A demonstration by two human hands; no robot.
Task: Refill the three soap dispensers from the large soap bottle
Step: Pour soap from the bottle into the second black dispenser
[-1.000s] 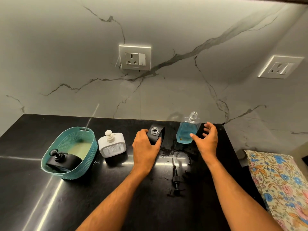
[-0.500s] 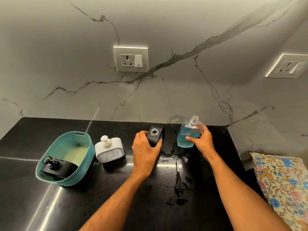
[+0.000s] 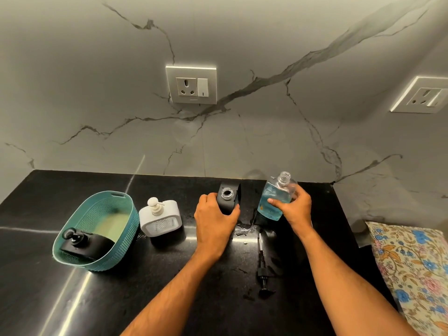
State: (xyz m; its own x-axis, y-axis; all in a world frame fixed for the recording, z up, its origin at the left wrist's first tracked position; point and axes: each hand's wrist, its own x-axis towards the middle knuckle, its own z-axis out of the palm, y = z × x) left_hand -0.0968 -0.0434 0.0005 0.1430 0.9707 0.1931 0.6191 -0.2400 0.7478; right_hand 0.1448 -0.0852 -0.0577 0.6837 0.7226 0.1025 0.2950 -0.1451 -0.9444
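Black polished stone makes up our worktop (image 3: 72, 299), and on it our left hand (image 3: 213, 224) wraps its grip around the black square soap dispenser (image 3: 229, 197), whose round neck stands open and faces up. Our right hand (image 3: 294, 209) closes its grip on the clear large soap bottle of blue liquid (image 3: 275, 200), uncapped, its long axis near upright with the mouth leaning slightly toward 1 o'clock. The open neck lies at about 9 o'clock from the bottle, just beside it, so we judge the pour needs the bottle tipped leftward over that neck. A black pump head with its tube (image 3: 262, 263) lies on the worktop at 6 o'clock from the bottle. Farther toward 9 o'clock stand a white pump dispenser (image 3: 161, 220) and a teal woven plastic basket (image 3: 72, 257) holding another black dispenser (image 3: 84, 243).
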